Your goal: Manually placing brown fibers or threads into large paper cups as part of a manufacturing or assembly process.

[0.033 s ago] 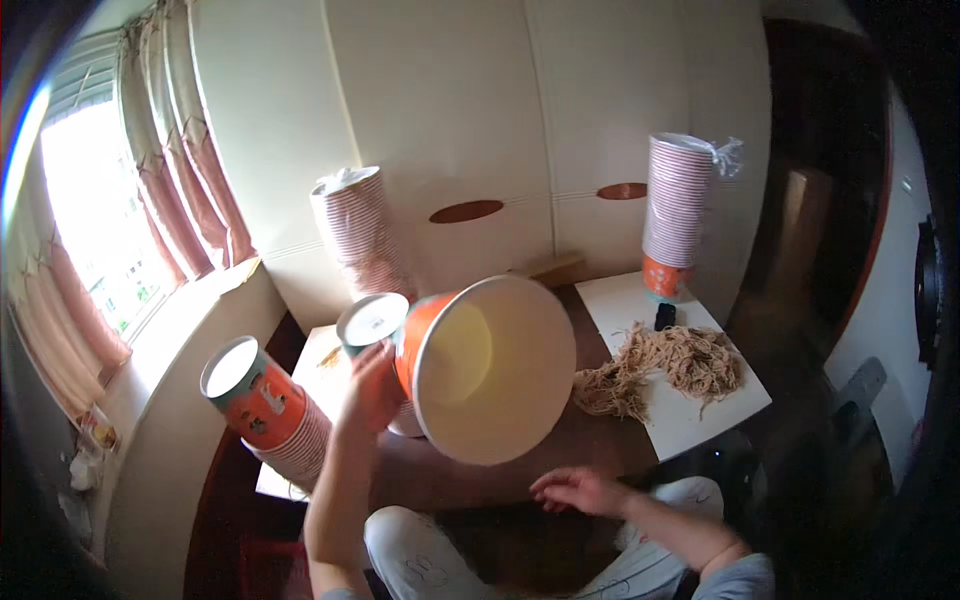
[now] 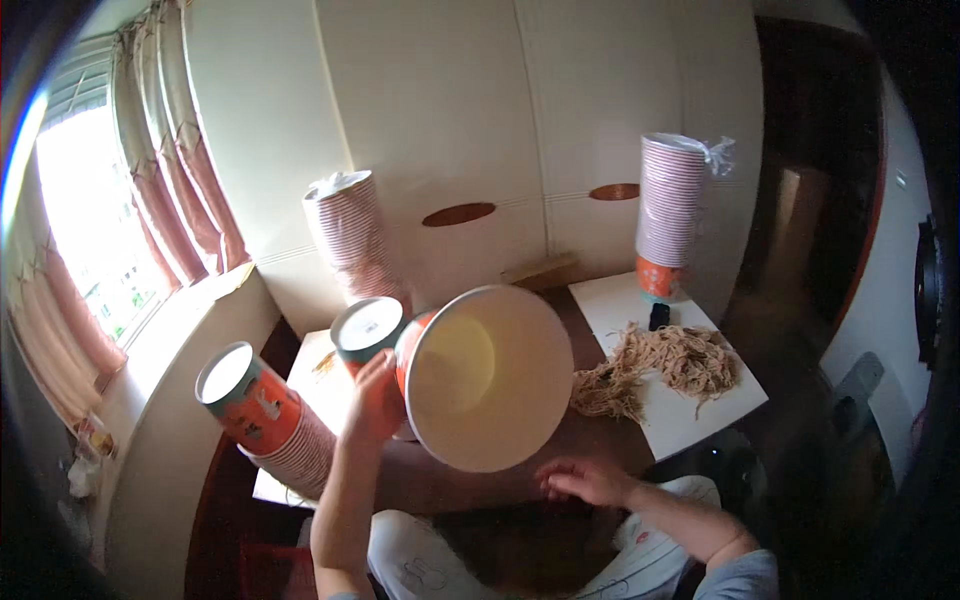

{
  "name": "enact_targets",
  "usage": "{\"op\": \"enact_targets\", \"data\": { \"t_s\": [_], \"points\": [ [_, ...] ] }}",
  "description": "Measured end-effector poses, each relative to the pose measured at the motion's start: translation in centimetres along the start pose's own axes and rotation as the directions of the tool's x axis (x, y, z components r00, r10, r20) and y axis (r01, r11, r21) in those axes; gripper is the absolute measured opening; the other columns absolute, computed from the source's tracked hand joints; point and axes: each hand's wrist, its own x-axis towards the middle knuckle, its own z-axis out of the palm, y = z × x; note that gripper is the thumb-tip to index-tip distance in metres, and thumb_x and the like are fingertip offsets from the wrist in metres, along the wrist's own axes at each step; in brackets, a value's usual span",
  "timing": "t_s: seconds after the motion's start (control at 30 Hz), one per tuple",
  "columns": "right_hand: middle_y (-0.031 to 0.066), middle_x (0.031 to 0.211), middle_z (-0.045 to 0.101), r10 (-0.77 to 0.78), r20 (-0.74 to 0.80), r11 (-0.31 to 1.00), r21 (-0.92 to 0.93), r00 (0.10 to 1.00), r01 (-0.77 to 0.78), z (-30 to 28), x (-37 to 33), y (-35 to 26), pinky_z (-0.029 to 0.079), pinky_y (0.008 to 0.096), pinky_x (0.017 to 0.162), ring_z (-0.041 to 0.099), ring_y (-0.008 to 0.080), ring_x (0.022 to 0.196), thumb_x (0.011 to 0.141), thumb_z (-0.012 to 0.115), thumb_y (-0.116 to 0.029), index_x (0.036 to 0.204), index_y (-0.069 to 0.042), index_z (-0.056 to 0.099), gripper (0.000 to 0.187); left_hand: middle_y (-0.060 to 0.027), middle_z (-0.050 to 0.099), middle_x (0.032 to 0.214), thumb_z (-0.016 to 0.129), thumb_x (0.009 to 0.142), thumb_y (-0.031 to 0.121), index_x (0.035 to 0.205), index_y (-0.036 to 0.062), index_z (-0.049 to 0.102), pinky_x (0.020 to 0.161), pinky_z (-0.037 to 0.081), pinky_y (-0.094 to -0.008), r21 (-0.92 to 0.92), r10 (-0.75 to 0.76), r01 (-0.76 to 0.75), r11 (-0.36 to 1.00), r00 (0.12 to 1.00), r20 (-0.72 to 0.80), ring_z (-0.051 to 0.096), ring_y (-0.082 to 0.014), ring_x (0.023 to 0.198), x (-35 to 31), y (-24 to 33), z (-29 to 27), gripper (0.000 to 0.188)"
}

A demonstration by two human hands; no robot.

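My left hand (image 2: 378, 395) grips a large orange paper bucket (image 2: 490, 380) by its side. The bucket is tipped so its wide white mouth faces me, and its pale inside shows nothing in it. My right hand (image 2: 590, 482) hovers below the bucket's rim, apart from it, fingers loosely bent and holding nothing visible. Just behind my left hand, an upside-down bucket (image 2: 368, 325) with a pale base tops a stack that is mostly hidden. Farther left leans another stack of nested orange buckets (image 2: 265, 405), also bottom up.
A tangled heap of beige cords (image 2: 690, 362) lies on a white board (image 2: 710, 415) at the right, with a small black object (image 2: 659, 316) behind it. Tall plastic-wrapped bucket stacks stand at the back left (image 2: 350, 230) and back right (image 2: 670, 205). A curtained window (image 2: 90, 220) is at the left.
The view has shifted slightly. My right hand's fingers look a little more bent, and the bucket stays in my left hand at almost the same tilt.
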Motion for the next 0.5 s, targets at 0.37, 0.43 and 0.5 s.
{"op": "enact_targets", "data": {
  "t_s": [0.37, 0.43, 0.5],
  "points": [
    [0.0075, 0.107, 0.053, -0.442, -0.575, 0.873, -0.100, 0.689, 0.477, -7.0, 4.6, -4.5, 0.039, 0.0281, 0.086, 0.050, 0.0144, 0.099, 0.085, 0.045, -0.008, 0.112, -0.001, 0.048, 0.029, -0.0078, 0.056, 0.090, 0.049, 0.085, 0.015, 0.088, 0.0041, 0.047, 0.077, 0.046, -0.0379, -0.403, -0.229, 0.245, 0.882, 0.969, 0.088, 0.055, -0.0199, 0.086, -1.0, -8.0, -0.5, 0.012],
    [0.0066, 0.101, 0.056, -0.445, -0.574, 0.881, -0.142, 0.687, 0.451, -7.6, 5.3, -3.9, 0.042, 0.0274, 0.081, 0.053, 0.0135, 0.093, 0.084, 0.047, -0.007, 0.110, -0.001, 0.050, 0.027, -0.0063, 0.055, 0.090, 0.053, 0.083, 0.009, 0.086, 0.0053, 0.044, 0.078, 0.046, -0.0358, -0.394, -0.206, 0.211, 0.895, 0.977, 0.054, 0.055, -0.0175, 0.086, -1.5, -8.1, -0.1, 0.010],
    [0.0070, 0.088, 0.059, -0.523, -0.609, 0.848, -0.447, 0.596, 0.287, -7.7, 5.9, -3.1, 0.047, 0.0263, 0.070, 0.057, 0.0132, 0.079, 0.080, 0.053, -0.009, 0.103, -0.002, 0.054, 0.024, -0.0055, 0.055, 0.089, 0.054, 0.082, 0.008, 0.086, 0.0056, 0.044, 0.077, 0.045, -0.0340, -0.383, -0.173, 0.178, 0.907, 0.984, 0.049, 0.055, -0.0169, 0.085, -2.1, -7.9, 0.3, 0.011]
  ]
}}
